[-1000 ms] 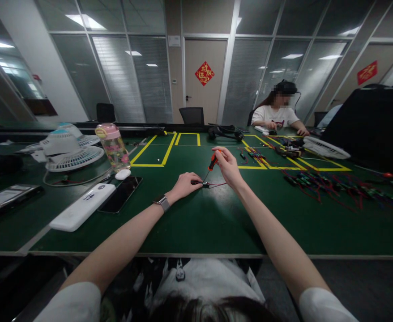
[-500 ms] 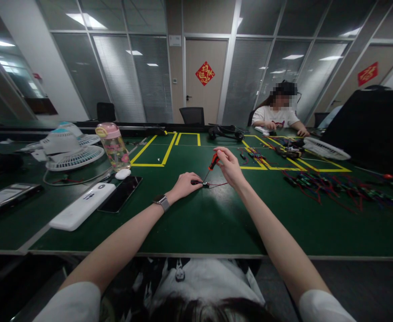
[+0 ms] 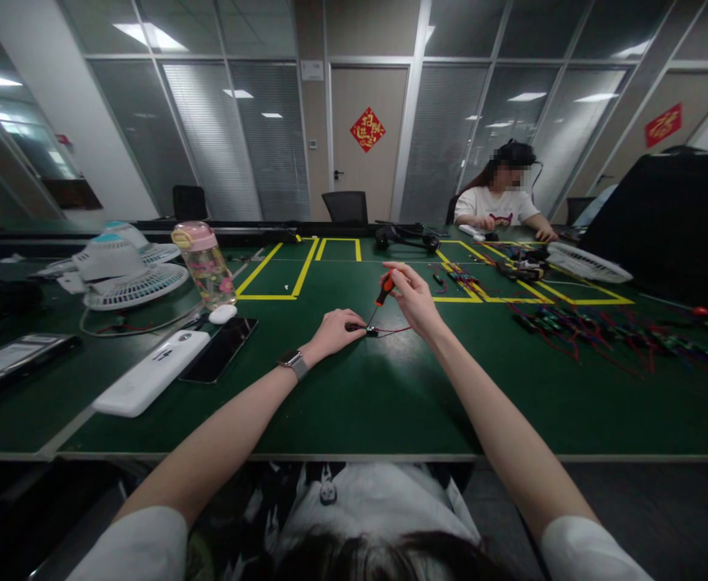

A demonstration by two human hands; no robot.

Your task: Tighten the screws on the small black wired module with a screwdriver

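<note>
Pinched in the fingers of my right hand (image 3: 413, 300) is a screwdriver (image 3: 381, 293) with an orange and black handle. Its thin shaft slants down to the left, and the tip meets a small dark electronic part (image 3: 372, 331) on the green table. A red wire (image 3: 395, 329) runs from that part to the right, under my right hand. My left hand (image 3: 337, 332), with a watch on its wrist, rests on the table and its fingertips grip the part's left end. Fine detail of the part is too small to tell.
Left of my hands are a dark phone (image 3: 222, 349), a white power bank (image 3: 153, 373), a pink-lidded bottle (image 3: 205, 265) and a white fan (image 3: 130, 274). A heap of wired boards (image 3: 596, 331) lies at the right. Across the table sits a person (image 3: 502, 198). Yellow tape (image 3: 266, 298) marks the tabletop.
The view has shifted very slightly. Both hands keep their places, and the screwdriver tip stays on the small part. The person across the table has barely moved.
</note>
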